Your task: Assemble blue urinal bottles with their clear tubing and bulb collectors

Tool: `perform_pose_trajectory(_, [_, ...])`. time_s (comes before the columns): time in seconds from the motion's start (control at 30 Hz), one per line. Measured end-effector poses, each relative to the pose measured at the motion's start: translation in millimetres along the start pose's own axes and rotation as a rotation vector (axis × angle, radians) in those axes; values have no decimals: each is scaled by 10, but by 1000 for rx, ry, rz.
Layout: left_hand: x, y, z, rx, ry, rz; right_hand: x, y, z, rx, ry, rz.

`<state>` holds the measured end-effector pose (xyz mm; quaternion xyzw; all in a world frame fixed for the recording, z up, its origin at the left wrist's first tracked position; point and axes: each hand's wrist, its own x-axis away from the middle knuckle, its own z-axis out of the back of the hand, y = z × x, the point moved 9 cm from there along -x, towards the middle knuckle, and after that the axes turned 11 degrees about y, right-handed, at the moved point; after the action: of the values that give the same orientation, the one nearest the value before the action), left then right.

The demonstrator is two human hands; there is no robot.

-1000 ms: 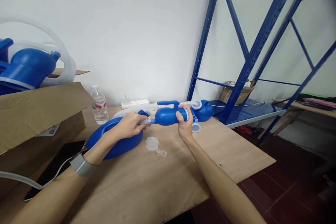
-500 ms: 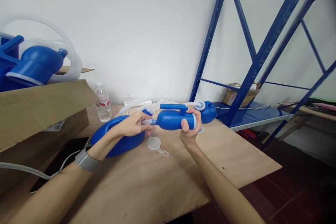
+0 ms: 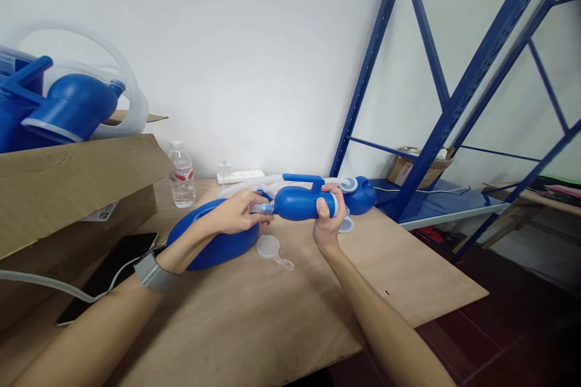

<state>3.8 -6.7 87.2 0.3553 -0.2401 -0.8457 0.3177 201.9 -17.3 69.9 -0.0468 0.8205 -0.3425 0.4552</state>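
Note:
My right hand (image 3: 327, 217) is wrapped around the wide, white-rimmed end of a blue plastic funnel-shaped cup with a handle (image 3: 297, 202), held sideways above the table. My left hand (image 3: 240, 213) pinches a clear plastic tube (image 3: 262, 208) at the cup's narrow neck. The tube end covers the neck, close against the blue body. Behind my left forearm lies a larger blue plastic container (image 3: 218, 251), partly hidden. On the wood below rests a round translucent cap with a strap (image 3: 269, 246).
An open cardboard box (image 3: 82, 169) with more blue cups (image 3: 79, 103) and coiled tubing stands left. Behind are a water bottle (image 3: 182, 175), a power strip (image 3: 240, 176) and another blue cup (image 3: 362, 195). A phone (image 3: 109, 278) lies left; blue shelving (image 3: 436, 133) rises right.
The tube has moved further over the cup's neck, whose threads showed before. The view has shifted slightly, and both hands keep their holds.

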Motion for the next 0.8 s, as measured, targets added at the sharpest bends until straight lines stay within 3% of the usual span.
perform_pose_trajectory(0.2, [-14,-92,39,-57,112,17,63,222,-45,-15,-9,-156])
perform_pose_trajectory(0.4, [-11,-102,88,-268,136,-11,52,213,-65,-33,-32,-149])
perform_pose_trajectory(0.63, [-20,-47,179,-251,269,-60,27,341,-13,-16,5,-204])
perform_pose_trajectory(0.8, [-28,-96,121,-454,199,13,25,230,-33,-24,-18,-133])
